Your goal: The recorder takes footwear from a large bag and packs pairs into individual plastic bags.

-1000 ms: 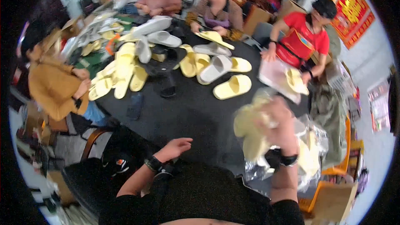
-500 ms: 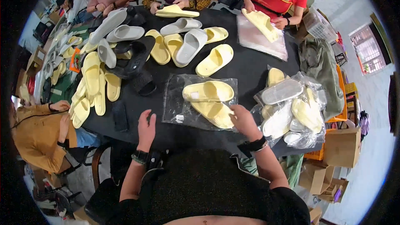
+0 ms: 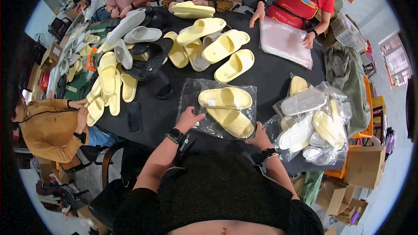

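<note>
A clear plastic bag (image 3: pixel 217 106) lies flat on a black table (image 3: pixel 278 69), right in front of the person wearing the camera. Inside it are two pale yellow slippers (image 3: pixel 226 109), one lying across above the other. The person's left hand (image 3: pixel 189 119) rests on the near left edge of the bag, fingers bent and pressing on the plastic; it grips nothing that can be made out. The right hand (image 3: pixel 259 137) rests at the near right corner of the bag, just beside the lower slipper, fingers curled on the plastic; whether it pinches the bag cannot be told. Both wrists wear dark bands.

To the right of the bag sits a heap of bagged slippers (image 3: pixel 313 122), yellow and grey, in crinkled clear plastic. Beyond the bag, toward the middle of the table, loose yellow slippers (image 3: pixel 226 48) lie in a scatter, with grey slippers (image 3: pixel 135 30) and black ones (image 3: pixel 150 58) farther left. A dark phone (image 3: pixel 133 116) lies flat near the table's left edge.

Across the table a person in a red top (image 3: pixel 300 0) has both hands on a stack of empty clear bags (image 3: pixel 285 41). At the left, a person in a mustard jacket (image 3: pixel 48 126) handles yellow slippers.
</note>
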`<state>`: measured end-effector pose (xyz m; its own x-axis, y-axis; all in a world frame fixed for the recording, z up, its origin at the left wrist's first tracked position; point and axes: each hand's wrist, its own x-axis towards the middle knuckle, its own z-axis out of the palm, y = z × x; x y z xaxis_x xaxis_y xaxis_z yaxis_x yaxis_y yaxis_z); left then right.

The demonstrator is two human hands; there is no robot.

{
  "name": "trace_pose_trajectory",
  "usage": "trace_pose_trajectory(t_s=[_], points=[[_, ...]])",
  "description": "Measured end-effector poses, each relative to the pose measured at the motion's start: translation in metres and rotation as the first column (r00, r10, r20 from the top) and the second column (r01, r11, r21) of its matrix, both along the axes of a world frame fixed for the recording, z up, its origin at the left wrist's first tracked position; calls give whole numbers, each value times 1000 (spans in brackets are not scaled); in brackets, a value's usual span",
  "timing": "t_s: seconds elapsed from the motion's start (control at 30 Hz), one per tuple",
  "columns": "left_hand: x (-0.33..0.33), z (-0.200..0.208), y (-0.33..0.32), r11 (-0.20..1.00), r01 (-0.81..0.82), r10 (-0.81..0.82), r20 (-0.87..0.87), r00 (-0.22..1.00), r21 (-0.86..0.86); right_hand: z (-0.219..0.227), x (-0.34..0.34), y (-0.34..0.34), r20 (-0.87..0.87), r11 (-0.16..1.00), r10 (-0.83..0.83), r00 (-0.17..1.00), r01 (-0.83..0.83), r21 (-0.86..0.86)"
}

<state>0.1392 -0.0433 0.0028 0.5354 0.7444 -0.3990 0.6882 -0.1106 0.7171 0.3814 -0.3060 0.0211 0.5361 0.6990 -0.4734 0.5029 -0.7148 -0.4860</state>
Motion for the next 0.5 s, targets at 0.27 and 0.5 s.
trace_pose_trajectory(t_s=[0.27, 0.5], points=[[-10, 31, -7, 963, -71, 145, 276, 950, -260, -37, 8, -14, -78, 968, -33, 996, 51, 245], [-27, 31, -29, 992, -72, 50, 203, 978, 100, -24, 0, -17, -356, 936, -34, 934, 154, 315]])
